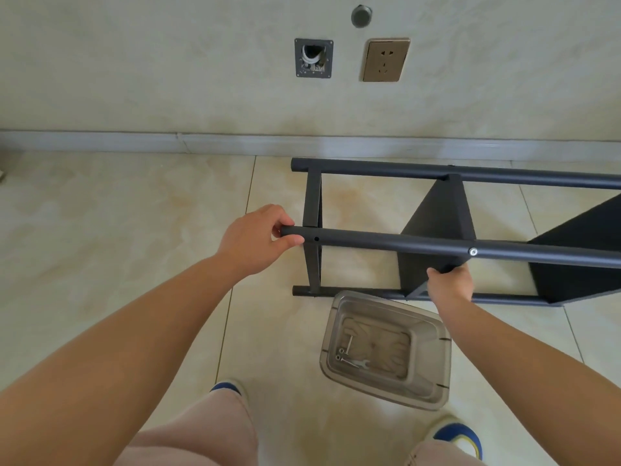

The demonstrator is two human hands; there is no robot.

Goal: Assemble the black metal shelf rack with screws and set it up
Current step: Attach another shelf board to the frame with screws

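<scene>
- The left hand (257,238) grips the free end of the near upper tube (437,245) of the black metal shelf rack (433,230); the fingers wrap over the top and the thumb closes beneath, tight around the tube.
- The right hand (450,284) grips the lower edge of a flat black shelf panel (433,223); the fingers curl under it and are partly hidden.
- The rack lies on its side on the floor tiles (134,213), running to the right of the left hand and out of view. The tubes are round with a matte black finish.
- Just right of the left thumb, the tube has an open screw hole (316,239).
- Above the right hand, a silver screw (473,252) sits seated in the same tube.
- Below the right hand stands a clear rectangular plastic container (386,351) with rounded corners. It holds a small flat wrench (356,363) and a few metal fasteners.
- The tiles are glossy beige with a marbled pattern.
</scene>
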